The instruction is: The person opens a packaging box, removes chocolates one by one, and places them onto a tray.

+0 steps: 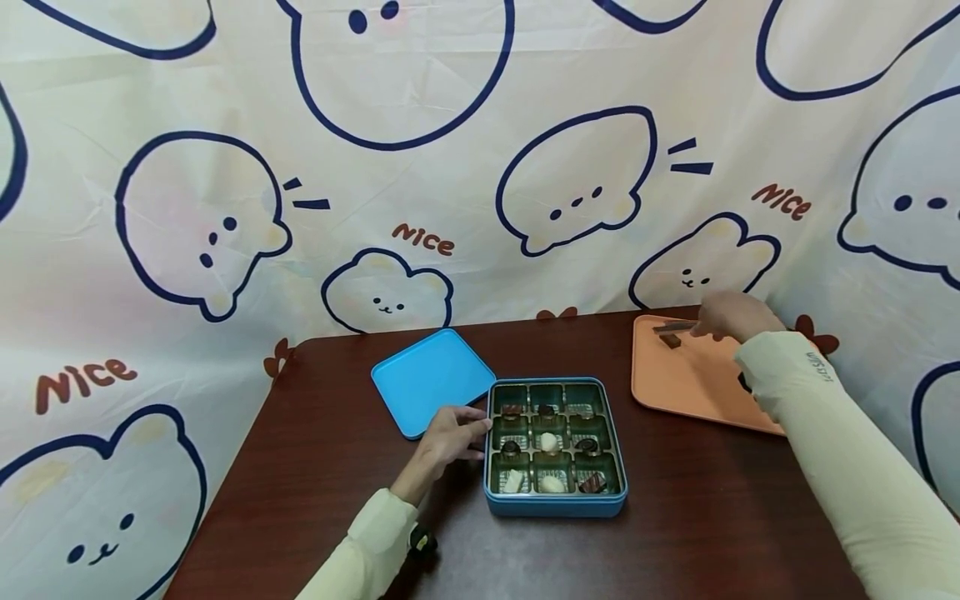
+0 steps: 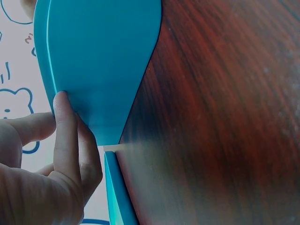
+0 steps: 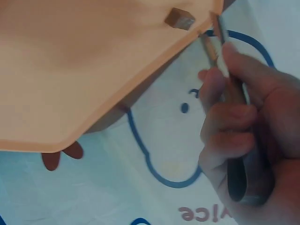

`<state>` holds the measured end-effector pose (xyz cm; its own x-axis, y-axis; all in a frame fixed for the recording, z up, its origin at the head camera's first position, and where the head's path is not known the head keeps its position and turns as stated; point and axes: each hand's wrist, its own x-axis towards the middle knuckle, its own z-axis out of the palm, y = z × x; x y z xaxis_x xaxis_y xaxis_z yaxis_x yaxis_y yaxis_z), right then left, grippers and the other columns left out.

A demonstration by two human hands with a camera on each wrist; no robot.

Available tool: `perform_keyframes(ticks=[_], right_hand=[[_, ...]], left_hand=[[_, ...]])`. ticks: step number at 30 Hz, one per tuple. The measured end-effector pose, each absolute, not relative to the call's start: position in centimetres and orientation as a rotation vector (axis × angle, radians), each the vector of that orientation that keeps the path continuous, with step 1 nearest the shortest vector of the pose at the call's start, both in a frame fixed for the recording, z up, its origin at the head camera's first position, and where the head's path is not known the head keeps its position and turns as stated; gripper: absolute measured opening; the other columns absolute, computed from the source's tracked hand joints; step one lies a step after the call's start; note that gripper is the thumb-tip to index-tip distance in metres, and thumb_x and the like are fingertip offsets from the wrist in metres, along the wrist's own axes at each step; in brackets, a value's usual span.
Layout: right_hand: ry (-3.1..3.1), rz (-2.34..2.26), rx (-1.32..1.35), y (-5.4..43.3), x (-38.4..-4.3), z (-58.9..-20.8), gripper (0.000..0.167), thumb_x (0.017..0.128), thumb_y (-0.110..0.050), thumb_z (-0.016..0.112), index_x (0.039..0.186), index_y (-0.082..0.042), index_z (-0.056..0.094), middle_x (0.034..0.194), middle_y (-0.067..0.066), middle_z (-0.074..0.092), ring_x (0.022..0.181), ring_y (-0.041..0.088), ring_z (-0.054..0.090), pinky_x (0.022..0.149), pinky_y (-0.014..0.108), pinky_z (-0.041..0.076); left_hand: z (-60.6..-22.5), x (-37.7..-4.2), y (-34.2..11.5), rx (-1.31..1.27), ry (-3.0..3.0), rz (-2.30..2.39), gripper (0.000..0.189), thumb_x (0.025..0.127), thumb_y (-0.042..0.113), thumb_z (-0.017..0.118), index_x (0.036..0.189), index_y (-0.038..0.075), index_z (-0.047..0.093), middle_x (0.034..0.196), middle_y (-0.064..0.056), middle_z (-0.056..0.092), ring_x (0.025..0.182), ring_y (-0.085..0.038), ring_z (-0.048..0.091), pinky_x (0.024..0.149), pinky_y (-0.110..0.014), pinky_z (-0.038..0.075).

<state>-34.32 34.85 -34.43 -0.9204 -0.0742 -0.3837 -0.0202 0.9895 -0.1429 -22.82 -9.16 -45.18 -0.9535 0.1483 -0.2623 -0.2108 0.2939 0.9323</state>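
At the tray's back edge my right hand [image 1: 731, 317] grips metal tongs [image 3: 251, 183], their tips close over a small brown chocolate [image 3: 180, 18]. That chocolate sits on the orange tray [image 1: 701, 379]. Mid-table stands a blue tin [image 1: 555, 506], divided into compartments. Dark, brown and white chocolates lie in it, among them a white ball [image 1: 549, 442] in the centre; the back right compartment shows only its pale floor. My left hand [image 1: 447, 437] touches the tin's left side, with fairly straight fingertips at the rim and wall in the left wrist view.
A blue lid [image 1: 431, 379] lies flat behind the left hand, its corner right by the tin. The dark wooden table [image 1: 322, 500] ends at a cloth backdrop [image 1: 465, 192] printed with bears, close behind the orange tray.
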Motion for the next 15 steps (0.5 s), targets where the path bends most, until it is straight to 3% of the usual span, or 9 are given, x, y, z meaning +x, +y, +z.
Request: perform_keyframes(ticks=[6, 12, 15], right_hand=[[2.776, -0.233, -0.351, 33.0, -33.7, -33.1, 0.023, 0.096, -0.024, 0.067, 0.092, -0.004, 0.078, 0.079, 0.004, 0.07, 0.071, 0.021, 0.061, 0.061, 0.033, 0.049], [2.778, -0.279, -0.502, 31.1, -33.4, -32.7, 0.031, 0.097, -0.025, 0.065, 0.069, -0.014, 0.071, 0.066, -0.001, 0.061, 0.063, 0.015, 0.05, 0.056, 0.028, 0.039], [2.763, -0.306, -0.575, 30.3, -33.0, -32.7, 0.038, 0.097, -0.028, 0.065, 0.062, -0.014, 0.068, 0.069, -0.001, 0.064, 0.059, 0.015, 0.046, 0.054, 0.028, 0.036]], left_hand=[[-45.3, -22.8, -9.2, -0.056, 2.28, 1.698, 0.033, 0.098, 0.012, 0.063, 0.125, -0.008, 0.062, 0.102, -0.018, 0.07, 0.08, -0.018, 0.07, 0.065, -0.037, 0.062], [-45.3, -22.7, -9.2, -0.056, 2.287, 1.695, 0.035, 0.099, 0.013, 0.062, 0.126, -0.008, 0.061, 0.103, -0.019, 0.069, 0.08, -0.018, 0.07, 0.066, -0.038, 0.062], [-45.4, -22.7, -9.1, -0.055, 2.285, 1.697, 0.035, 0.099, 0.013, 0.062, 0.127, -0.009, 0.06, 0.103, -0.019, 0.069, 0.08, -0.018, 0.07, 0.066, -0.039, 0.062]])
